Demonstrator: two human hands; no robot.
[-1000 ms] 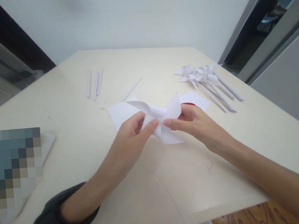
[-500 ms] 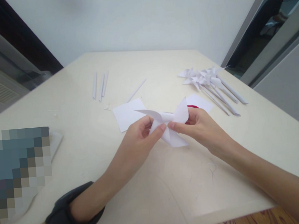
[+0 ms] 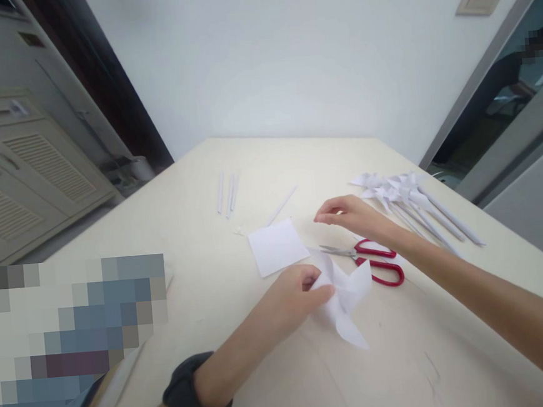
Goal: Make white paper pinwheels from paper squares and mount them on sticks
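Note:
A white paper pinwheel (image 3: pixel 347 291) with curled blades is pinched at its left side between the thumb and fingers of my left hand (image 3: pixel 300 295). My right hand (image 3: pixel 350 213) is raised off the pinwheel, its thumb and index tips drawn together; whether anything small is between them I cannot make out. Below that hand lie red-handled scissors (image 3: pixel 386 263), blades pointing left. A white paper square (image 3: pixel 277 247) rests just beyond my left hand. Behind it, a thin rolled paper stick (image 3: pixel 283 204) lies slanted, left of my right fingertips.
Several finished pinwheels (image 3: pixel 395 190) with paper sticks are piled at the right. Rolled paper tubes (image 3: pixel 228 195) lie at the back left, with small paper scraps (image 3: pixel 239 232) nearer. A wall stands behind the table (image 3: pixel 189 235). A blurred-out object sits at the left edge.
My right hand has let go of the pinwheel and moved up and away. The left hand keeps the pinwheel, now turned and lower. The view has tilted up, and the scissors show fully.

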